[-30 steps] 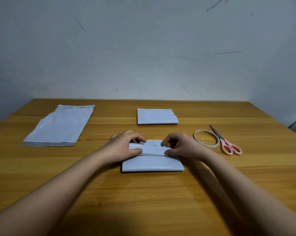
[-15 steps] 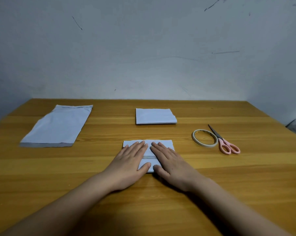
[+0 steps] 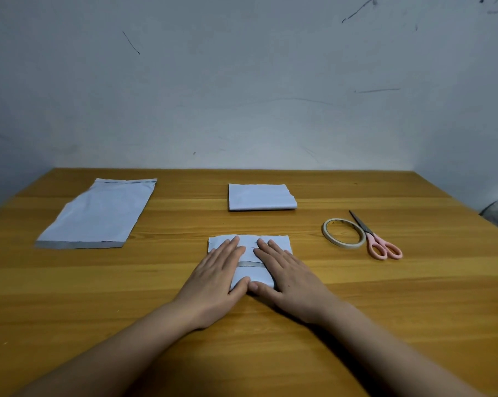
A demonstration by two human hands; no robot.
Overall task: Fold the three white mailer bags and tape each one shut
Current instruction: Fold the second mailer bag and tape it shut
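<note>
Mailer bags lie at three spots on the wooden counter (image 3: 270,353). Nearest the person, at the middle, a folded bag (image 3: 249,253) sits flat under both hands, with a grey strip across its top face showing in the gap between them. The left hand (image 3: 216,279) rests palm-down on the bag's left half, fingers straight and close together, pointing away from the person. The right hand (image 3: 285,276) lies the same way on the right half. The two thumbs almost meet at the bag's near edge. Neither hand has a grip on anything: both are spread flat and press on the bag.

Farther back, near the middle of the counter, a second folded bag (image 3: 261,197) lies by itself, well apart from the hands. At the far left an unfolded bag (image 3: 99,214) lies flat and full length, with a grey band along its near end.

To the right of the hands a roll of tape (image 3: 343,232) lies flat. Scissors (image 3: 376,239) with pink handles lie just beside it on its right, blades pointing away from the person and crossing the roll's far rim.
</note>
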